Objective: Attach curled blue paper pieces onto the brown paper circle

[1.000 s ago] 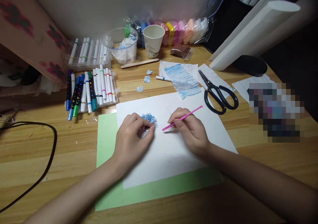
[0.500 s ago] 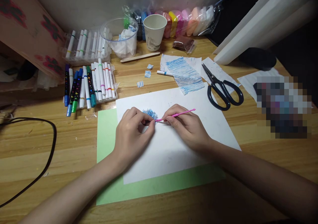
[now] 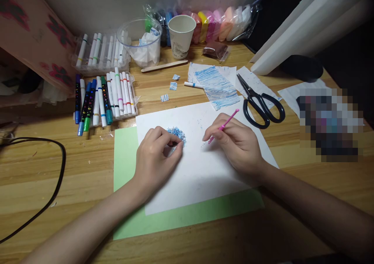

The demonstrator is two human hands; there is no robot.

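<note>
My left hand [image 3: 159, 155] rests on the white sheet [image 3: 198, 186], thumb and forefinger pinched at the right edge of a round cluster of small blue-and-white paper bits [image 3: 177, 133]. Those fingers hide part of the cluster, and what they pinch cannot be made out. To the right, apart from the cluster, my right hand [image 3: 236, 147] is closed around a thin pink stick [image 3: 230, 118] with a rounded upper end. The stick slants, its lower end just above the sheet. A few tiny blue specks lie on the sheet by this hand.
A green sheet [image 3: 125, 186] lies under the white one. Black-handled scissors [image 3: 258, 100] and blue-striped paper [image 3: 217, 86] lie behind. Farther back are markers [image 3: 101, 100], a clear bowl [image 3: 140, 47], a paper cup [image 3: 181, 38] and bagged coloured clay [image 3: 216, 22]. A black cable [image 3: 62, 166] curves at left.
My right hand has moved right, taking the pink stick away from the left fingertips and tilting it steeper. The left hand stays at the paper cluster.
</note>
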